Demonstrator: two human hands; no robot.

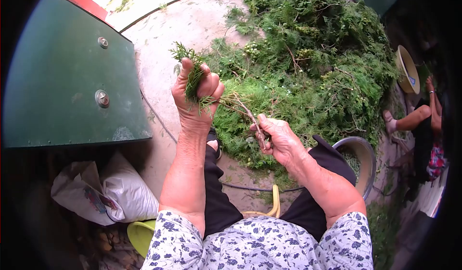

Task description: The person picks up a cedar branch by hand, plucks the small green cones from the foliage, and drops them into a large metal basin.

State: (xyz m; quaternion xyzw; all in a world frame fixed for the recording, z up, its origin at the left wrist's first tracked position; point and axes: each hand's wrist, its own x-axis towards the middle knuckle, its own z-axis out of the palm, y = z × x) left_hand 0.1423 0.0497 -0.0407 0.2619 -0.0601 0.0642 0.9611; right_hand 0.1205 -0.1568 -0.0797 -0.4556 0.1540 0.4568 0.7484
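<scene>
A green metal panel [72,121] with two round fittings fills the upper left of the frame. Below it, at lower left, white sacks [127,188] sit just beside a lime-green bowl [138,237]. A dark cable [161,121] crosses the floor [161,44]. A curved yellow bar [275,201] shows at lower centre. At right, a person [415,121] is near a tan basin [407,68].

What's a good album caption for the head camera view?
Left hand clutching green sprigs, right hand pinching a woody stem, before a heap of branches.
</scene>
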